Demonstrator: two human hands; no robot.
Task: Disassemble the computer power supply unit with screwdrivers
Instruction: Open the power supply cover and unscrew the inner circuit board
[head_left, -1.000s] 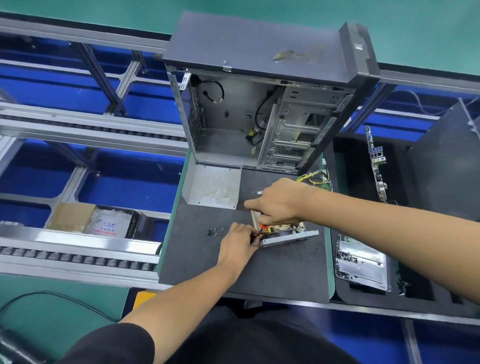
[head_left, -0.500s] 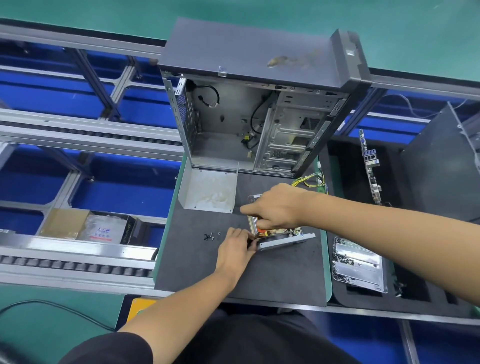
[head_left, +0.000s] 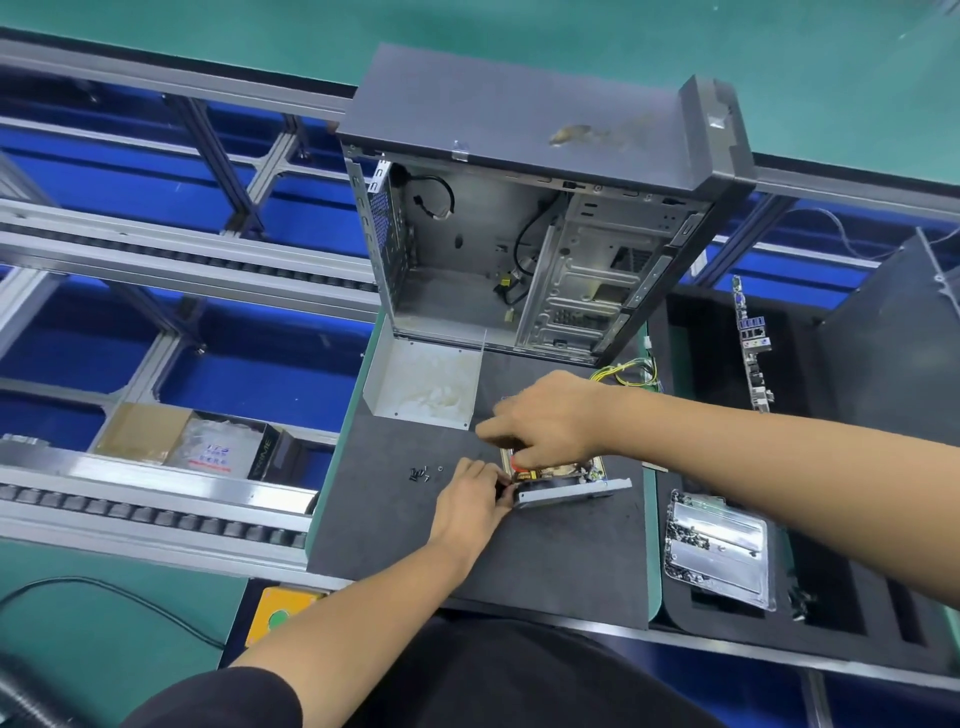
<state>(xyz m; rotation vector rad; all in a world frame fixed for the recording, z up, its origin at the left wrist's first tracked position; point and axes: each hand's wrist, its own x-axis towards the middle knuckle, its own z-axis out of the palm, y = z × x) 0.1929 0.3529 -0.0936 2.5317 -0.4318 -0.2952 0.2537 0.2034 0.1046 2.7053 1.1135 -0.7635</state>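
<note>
Left hand (head_left: 470, 501) has its fingers curled in at the near-left corner of the power supply unit (head_left: 563, 480), pinching something small and dark right where the metal edge ends. Can't tell if that's a screwdriver tip, a screw or a bit of the casing, it's just too tiny. Right hand (head_left: 553, 418) comes in from the far side and sits on top of the unit, fingers bent down over its upper edge, index finger poking out to the left. Looks like it's gripping the unit to steady it, though what's under the palm is hidden.

The unit itself lies on the dark tabletop (head_left: 519, 561), roughly in the middle, and it's already opened up: you can see orange and yellow bits of the innards between the two hands. A bent grey cover (head_left: 423, 384) lies apart just behind it, in front of the empty PC case (head_left: 519, 218). A little pile of loose screws (head_left: 418, 474) sits just left of the left hand. Yellow wires (head_left: 631, 374) trail off behind the right wrist.

So I'd say it's well along: cover off, several screws out. What's left seems to be freeing the board or fan from the remaining shell.
</note>
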